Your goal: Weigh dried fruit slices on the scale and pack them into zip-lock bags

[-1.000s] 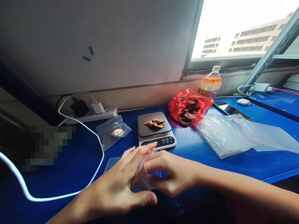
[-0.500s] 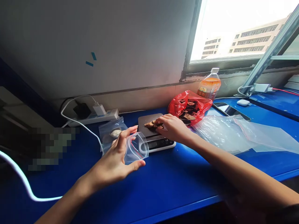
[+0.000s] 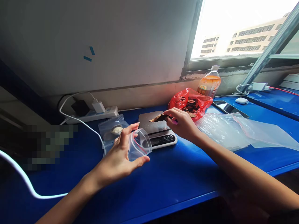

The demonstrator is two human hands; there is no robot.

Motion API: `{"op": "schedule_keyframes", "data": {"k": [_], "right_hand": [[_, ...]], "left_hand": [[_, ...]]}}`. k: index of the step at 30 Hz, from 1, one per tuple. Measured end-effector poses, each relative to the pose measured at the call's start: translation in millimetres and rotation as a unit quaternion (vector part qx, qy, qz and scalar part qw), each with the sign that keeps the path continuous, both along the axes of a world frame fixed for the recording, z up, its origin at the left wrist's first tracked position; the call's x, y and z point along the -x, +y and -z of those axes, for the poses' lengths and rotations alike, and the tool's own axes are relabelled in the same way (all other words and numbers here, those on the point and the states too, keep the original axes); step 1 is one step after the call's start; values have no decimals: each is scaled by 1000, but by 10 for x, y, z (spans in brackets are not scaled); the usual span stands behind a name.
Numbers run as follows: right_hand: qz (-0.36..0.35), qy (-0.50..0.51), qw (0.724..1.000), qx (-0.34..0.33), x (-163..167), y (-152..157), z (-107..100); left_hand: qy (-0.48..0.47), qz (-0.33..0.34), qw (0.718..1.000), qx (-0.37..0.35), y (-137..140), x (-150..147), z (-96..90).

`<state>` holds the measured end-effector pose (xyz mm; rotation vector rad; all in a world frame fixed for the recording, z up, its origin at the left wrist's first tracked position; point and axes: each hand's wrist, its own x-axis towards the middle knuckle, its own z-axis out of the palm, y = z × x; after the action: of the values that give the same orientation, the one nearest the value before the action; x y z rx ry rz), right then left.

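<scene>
My left hand [image 3: 119,155] holds a clear zip bag [image 3: 139,146] with a red seal line, its mouth spread toward the right. Pinched in my right hand [image 3: 183,123] are dried brown slices [image 3: 158,118], raised just over the metal plate of a kitchen scale [image 3: 164,140]. The scale's plate shows only small crumbs. Behind my right hand sits a red plastic bag [image 3: 178,101], its top gaping, full of similar dark dried slices [image 3: 190,105]. Beyond my left hand lies another clear zip bag [image 3: 106,126] with a pale lump inside.
A stack of clear zip bags [image 3: 221,130] lies to the right on the blue table [image 3: 163,186]. Behind are an orange drink bottle [image 3: 210,82], a phone [image 3: 230,109] and a white earbud case [image 3: 241,100]. A power strip [image 3: 105,114] with a white cable [image 3: 91,129] stands at the back left.
My right hand has picked the dried slices up off the scale plate and lifted them slightly to the right. My left hand keeps the zip bag spread, shifted a little right.
</scene>
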<state>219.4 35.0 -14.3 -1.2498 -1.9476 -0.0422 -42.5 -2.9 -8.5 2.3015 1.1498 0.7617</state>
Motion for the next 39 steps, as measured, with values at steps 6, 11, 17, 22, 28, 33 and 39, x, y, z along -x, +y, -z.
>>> {"op": "schedule_keyframes", "data": {"k": [6, 11, 17, 22, 28, 33, 39], "right_hand": [[-116, -46, 988, -92, 286, -413, -24], [-309, -26, 951, -5, 463, -527, -14], [-227, 120, 966, 40, 460, -606, -129], [-227, 165, 943, 179, 559, -668, -161], [-173, 217, 938, 210, 499, -547, -154], [-175, 323, 897, 245, 448, -478, -96], [-144, 390, 874, 251, 446, -420, -30]], "left_hand": [[-27, -21, 999, 17, 6, -10, -18], [-25, 15, 999, 40, -51, -24, -2], [-78, -54, 995, -34, -40, -90, 57], [-115, -116, 981, -106, -48, -190, 90], [-176, -141, 970, 94, 90, 5, -210], [-217, -109, 923, 299, 224, 91, -331], [-261, -105, 925, 257, 212, -31, -172]]}}
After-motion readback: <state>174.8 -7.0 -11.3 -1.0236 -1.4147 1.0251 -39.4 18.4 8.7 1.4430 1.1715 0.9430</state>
